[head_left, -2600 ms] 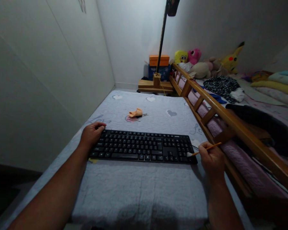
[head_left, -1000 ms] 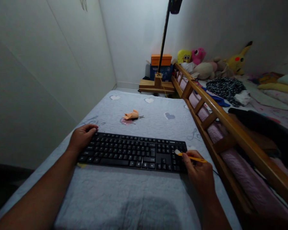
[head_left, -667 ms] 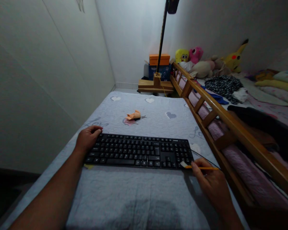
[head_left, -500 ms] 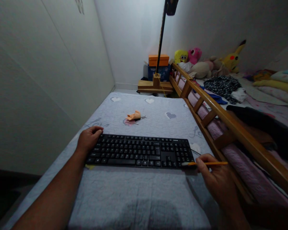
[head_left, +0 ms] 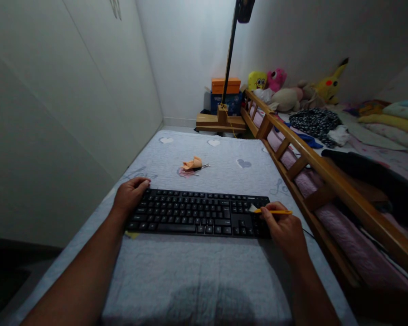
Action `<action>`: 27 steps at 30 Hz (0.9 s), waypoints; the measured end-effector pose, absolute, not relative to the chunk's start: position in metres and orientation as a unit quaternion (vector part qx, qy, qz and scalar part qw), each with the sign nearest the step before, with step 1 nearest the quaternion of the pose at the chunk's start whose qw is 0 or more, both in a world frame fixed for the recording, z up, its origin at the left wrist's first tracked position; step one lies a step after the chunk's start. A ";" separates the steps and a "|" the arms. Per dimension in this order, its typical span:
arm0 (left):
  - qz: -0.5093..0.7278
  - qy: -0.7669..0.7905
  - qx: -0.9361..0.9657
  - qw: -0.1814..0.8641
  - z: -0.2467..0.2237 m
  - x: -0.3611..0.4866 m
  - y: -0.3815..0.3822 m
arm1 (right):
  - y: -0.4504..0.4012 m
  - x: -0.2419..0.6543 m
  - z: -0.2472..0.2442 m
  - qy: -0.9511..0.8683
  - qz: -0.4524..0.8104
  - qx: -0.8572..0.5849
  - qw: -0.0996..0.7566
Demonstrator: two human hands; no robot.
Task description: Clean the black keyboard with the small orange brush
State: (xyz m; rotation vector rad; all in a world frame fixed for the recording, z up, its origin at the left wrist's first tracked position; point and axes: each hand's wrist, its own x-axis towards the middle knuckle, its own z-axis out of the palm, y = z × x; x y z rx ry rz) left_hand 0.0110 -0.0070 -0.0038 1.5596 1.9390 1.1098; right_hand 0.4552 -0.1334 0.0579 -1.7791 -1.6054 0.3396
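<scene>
A black keyboard lies flat across the cloth in front of me. My left hand grips its left end, fingers at the upper left corner and thumb along the edge. Over the number pad, my right hand pinches a small brush with a yellow-orange handle. The brush's pale bristles point left and lie at the keys between the number pad and the navigation block. Part of the number pad is hidden behind the right hand.
Beyond the keyboard lie an orange cloth and thin metal tools. A yellow scrap shows under the keyboard's lower left edge. A wooden bed rail runs along the right. A wooden stand stands at the back.
My right hand has moved left and away from me, taking the brush from the keyboard's lower right corner to the number pad's upper left. The left hand still holds the keyboard's end.
</scene>
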 end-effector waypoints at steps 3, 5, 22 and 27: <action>0.400 0.693 0.563 0.207 -0.005 0.011 -0.007 | -0.151 0.458 0.060 -0.619 0.147 -0.692 0.341; 0.395 0.695 0.563 0.211 -0.005 0.011 -0.007 | -0.162 0.460 0.062 -0.616 0.162 -0.693 0.337; 0.367 0.712 0.564 0.198 0.001 0.014 -0.008 | -0.185 0.490 0.061 -0.570 0.147 -0.740 0.326; 0.370 0.711 0.562 0.203 0.002 0.015 -0.009 | -0.186 0.481 0.059 -0.565 0.193 -0.713 0.367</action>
